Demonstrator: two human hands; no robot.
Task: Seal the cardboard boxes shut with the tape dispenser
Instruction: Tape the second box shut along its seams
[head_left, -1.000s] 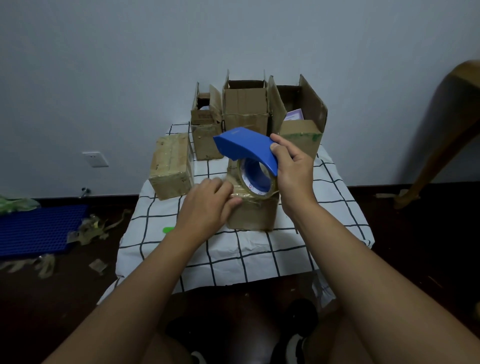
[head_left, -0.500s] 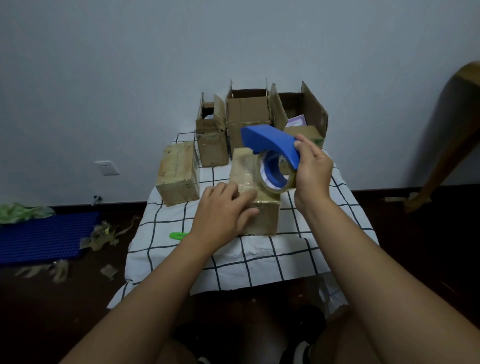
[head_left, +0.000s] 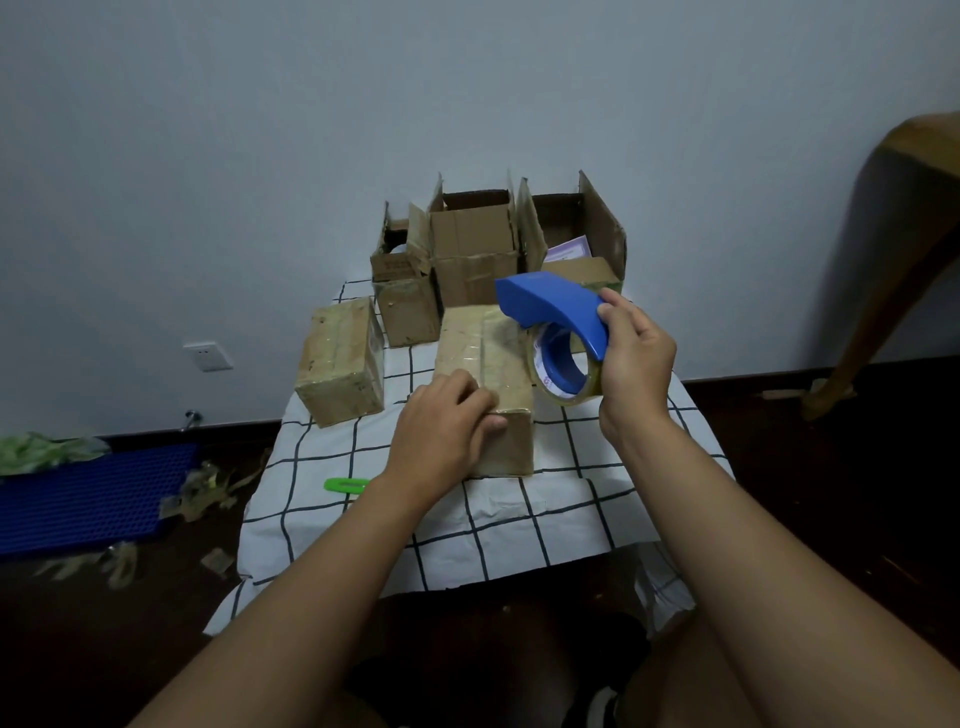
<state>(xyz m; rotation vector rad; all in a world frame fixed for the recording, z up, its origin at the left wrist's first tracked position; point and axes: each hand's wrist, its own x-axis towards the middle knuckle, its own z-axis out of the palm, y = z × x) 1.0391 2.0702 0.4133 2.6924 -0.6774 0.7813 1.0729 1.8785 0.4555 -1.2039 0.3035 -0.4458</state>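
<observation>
Taping the middle box (head_left: 485, 364) on the bench (head_left: 519, 525), your left hand (head_left: 441, 431) presses its near edge, fingers loosely curled, while your right hand (head_left: 631, 358) grips the blue tape dispenser (head_left: 556, 322) just beside it; pull tape straight along the seam.

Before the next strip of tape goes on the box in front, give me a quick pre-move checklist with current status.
1. Box steadied: left hand rests on the near end of the front box. Ok.
2. Dispenser held: right hand grips the blue tape dispenser. Ok.
3. Dispenser on the box: it sits raised by the box's right edge; contact cannot tell.
4. Flaps closed: the front box's top lies flat, with shiny tape on it. Ok.
5. Loose tape end ready: cannot tell.
6. Remaining work: three boxes at the back, such as the middle open box, have their flaps up. Not ok.
</observation>
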